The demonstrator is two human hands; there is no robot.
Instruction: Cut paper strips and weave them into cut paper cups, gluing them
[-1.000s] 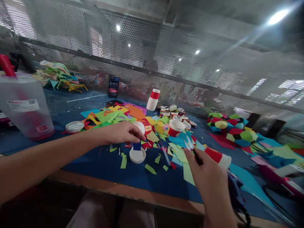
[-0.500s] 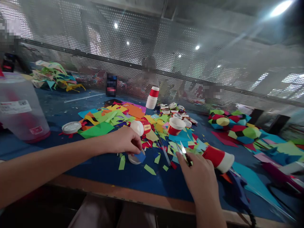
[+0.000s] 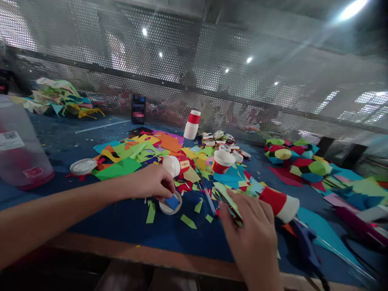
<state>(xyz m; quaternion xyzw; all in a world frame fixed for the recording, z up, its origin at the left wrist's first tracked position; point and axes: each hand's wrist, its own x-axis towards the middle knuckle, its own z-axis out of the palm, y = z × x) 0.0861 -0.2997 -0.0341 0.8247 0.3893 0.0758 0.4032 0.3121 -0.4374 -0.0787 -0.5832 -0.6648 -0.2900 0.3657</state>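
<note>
Head view: pinching blue paper piece (image 3: 172,201) with left hand (image 3: 154,182), overlapping round white lid (image 3: 164,208) just below, cannot tell if touching; gripping scissors (image 3: 230,207) in right hand (image 3: 254,226); could lose it among light-green scraps (image 3: 188,221) between the hands with a loosened pinch.

No text readable, blurred label (image 3: 11,140) on plastic container (image 3: 30,155), tiny lettering (image 3: 184,164) on tipped cup (image 3: 176,166)

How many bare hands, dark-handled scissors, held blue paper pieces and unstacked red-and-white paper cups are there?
Bare hands, left and right: 2
Dark-handled scissors, in the right hand: 1
Blue paper piece, in the left hand: 1
Unstacked red-and-white paper cups, one upright, two on their sides: 3
Total: 7
</note>
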